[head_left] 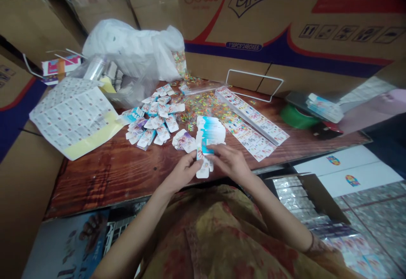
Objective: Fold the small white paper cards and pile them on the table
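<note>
Low over the front of the wooden table, my left hand point(184, 171) pinches the left edge of a small white carton point(202, 171) with a printed front and open flaps. From the other side, my right hand point(231, 161) has its fingers closed on the same carton. Just beyond them lies a fanned stack of flat blue-and-white cartons point(212, 130), partly covered by my right fingers. Left of my hands a few purple-and-white cartons point(184, 140) rest on the table, beside a heap of small folded cartons point(160, 116).
Loose colourful candies point(203, 105) are spread behind the stack. Printed sheet strips point(253, 122) lie to the right, near a green tape roll point(296, 116). A sticker sheet point(79, 118) and plastic bags point(133, 50) occupy the left; a large cardboard box point(285, 50) stands behind.
</note>
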`<state>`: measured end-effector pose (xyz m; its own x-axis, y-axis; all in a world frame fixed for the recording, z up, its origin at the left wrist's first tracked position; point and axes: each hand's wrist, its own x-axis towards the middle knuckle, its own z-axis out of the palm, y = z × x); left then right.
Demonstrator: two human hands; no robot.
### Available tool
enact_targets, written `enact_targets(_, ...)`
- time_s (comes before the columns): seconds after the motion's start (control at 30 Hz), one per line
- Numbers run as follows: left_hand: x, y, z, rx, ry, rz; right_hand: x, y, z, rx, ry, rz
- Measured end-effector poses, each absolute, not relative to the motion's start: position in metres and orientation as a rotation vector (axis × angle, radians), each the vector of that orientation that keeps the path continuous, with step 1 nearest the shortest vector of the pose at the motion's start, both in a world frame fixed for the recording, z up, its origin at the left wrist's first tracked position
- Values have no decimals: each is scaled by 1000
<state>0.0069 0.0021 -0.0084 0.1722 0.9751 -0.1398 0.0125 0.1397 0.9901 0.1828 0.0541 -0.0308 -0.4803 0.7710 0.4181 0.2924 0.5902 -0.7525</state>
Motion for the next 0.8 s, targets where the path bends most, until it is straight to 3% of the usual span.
enact_targets(0.17,14,-3,-14,894,1088,939,176,52,-26,-828,-2032,525)
enact_targets(0.4,25,-5,-13,762,999,855,171,49,-24,-1008,-1880,854)
enact_targets(0.6,27,-6,-16,858,989,785,168,46,-33,-907,-1977,291)
enact_targets(0.8,25,-4,-12,869,1036,824,169,34,-28,-801,-2112,236)
